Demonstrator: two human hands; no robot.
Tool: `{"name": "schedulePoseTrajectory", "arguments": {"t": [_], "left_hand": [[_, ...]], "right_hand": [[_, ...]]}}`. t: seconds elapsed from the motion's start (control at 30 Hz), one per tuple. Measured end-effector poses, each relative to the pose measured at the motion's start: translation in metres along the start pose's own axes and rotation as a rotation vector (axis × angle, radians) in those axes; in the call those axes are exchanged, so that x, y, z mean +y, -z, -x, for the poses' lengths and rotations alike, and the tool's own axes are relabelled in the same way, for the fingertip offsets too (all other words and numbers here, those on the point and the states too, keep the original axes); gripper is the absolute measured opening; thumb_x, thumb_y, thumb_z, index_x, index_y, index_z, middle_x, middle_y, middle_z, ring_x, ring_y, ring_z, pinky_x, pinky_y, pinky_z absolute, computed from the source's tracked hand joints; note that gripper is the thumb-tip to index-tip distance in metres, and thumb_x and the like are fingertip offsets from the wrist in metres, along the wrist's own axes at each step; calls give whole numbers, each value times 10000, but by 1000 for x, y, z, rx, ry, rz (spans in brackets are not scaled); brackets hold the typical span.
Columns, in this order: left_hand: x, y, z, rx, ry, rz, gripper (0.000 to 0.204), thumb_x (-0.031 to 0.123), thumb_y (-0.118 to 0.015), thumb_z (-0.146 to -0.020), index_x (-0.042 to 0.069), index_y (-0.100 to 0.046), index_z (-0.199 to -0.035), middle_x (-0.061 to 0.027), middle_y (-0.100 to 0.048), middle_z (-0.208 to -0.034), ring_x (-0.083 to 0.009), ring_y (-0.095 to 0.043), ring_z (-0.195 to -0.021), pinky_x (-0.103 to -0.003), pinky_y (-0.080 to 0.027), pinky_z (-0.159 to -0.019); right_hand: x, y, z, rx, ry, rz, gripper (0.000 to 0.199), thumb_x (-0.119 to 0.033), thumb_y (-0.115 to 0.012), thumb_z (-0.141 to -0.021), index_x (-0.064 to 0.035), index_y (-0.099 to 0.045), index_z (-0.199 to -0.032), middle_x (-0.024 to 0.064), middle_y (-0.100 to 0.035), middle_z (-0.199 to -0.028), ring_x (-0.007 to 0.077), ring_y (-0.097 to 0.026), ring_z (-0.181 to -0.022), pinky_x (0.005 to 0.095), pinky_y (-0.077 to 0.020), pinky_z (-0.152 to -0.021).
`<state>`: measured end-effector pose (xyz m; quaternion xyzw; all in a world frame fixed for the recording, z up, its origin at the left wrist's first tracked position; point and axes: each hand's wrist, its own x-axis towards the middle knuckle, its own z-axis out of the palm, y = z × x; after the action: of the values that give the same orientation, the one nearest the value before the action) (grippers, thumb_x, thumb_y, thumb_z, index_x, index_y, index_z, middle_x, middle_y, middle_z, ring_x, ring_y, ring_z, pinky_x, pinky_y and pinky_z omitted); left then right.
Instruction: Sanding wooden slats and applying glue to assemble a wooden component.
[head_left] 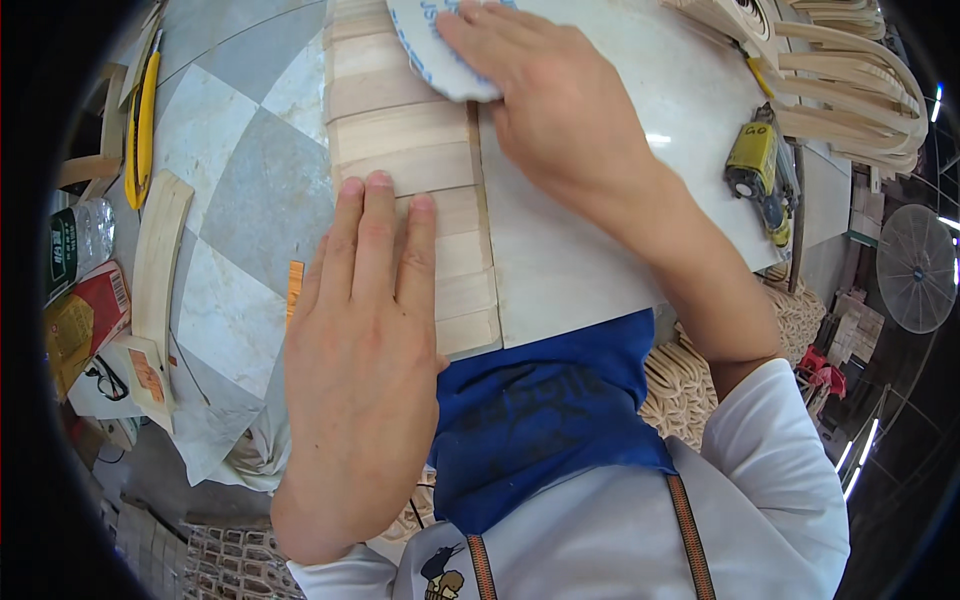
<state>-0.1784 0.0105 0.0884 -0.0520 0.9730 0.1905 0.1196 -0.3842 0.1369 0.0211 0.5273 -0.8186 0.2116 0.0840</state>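
Observation:
A row of pale wooden pieces (400, 140), set edge to edge, runs from near my waist to the far edge of the view. My left hand (365, 310) lies flat on its near part, with the fingers stretched out and nothing in them. Farther along, my right hand (565, 110) presses a white sheet with a rounded edge and blue print, probably a sanding disc (430, 50), onto the wood. Its fingers lie over the sheet, and the underside is hidden. To the right of the wooden row is a smooth, pale grey board (565, 255).
On the left lie a yellow utility knife (144, 130), a curved wooden piece (160, 250), a plastic bottle (95, 230), a red and yellow box (100, 310) and glasses (107, 380). On the right are a yellow and black tool (755, 150), curved wooden parts (850, 90) and a fan (917, 270).

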Motion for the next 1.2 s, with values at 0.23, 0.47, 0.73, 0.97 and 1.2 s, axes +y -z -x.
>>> {"name": "schedulePoseTrajectory", "arguments": {"t": [0.23, 0.47, 0.73, 0.97, 1.2], "left_hand": [[3, 4, -1, -15, 9, -52, 1076, -13, -912, -639, 42, -530, -1644, -168, -489, -1718, -375, -456, -1607, -457, -434, -1254], [3, 4, 2, 18, 14, -57, 1090, -10, -932, -604, 66, -563, -1627, -140, -519, -1700, -355, -506, -1569, -433, -451, -1242], [0, 2, 0, 22, 3, -78, 1116, 9, -945, -593, 99, -562, -1638, -130, -519, -1700, -340, -519, -1557, -420, -461, -1238], [-3, -2, 2, 48, -11, -58, 1119, 30, -955, -598, 112, -561, -1642, -119, -527, -1693, -335, -526, -1550, -417, -461, -1238], [-1, 1, 2, 57, -4, -55, 1120, 35, -959, -597, 122, -564, -1641, -110, -530, -1690, -332, -530, -1546, -413, -462, -1235]], "right_hand": [[-50, 50, 64, -189, -127, -110, 528, 59, -678, -912, -80, -772, -1412, 72, -787, -1395, 235, -742, -1225, 353, -567, -980], [-30, 61, 32, 34, -295, -133, 565, 18, -720, -903, -109, -746, -1453, 59, -799, -1358, 289, -739, -1264, 383, -504, -1026], [-42, 8, 44, -59, -30, 181, 534, -3, -639, -941, -31, -691, -1472, 133, -748, -1420, 334, -687, -1319, 413, -501, -1087], [-43, 49, 82, -159, -58, -14, 552, -47, -692, -950, -117, -705, -1497, 43, -769, -1426, 261, -708, -1319, 372, -499, -1042], [-25, 16, 45, -107, -83, 61, 575, -19, -604, -936, -5, -645, -1510, 165, -684, -1532, 334, -604, -1453, 430, -487, -1148]]}}
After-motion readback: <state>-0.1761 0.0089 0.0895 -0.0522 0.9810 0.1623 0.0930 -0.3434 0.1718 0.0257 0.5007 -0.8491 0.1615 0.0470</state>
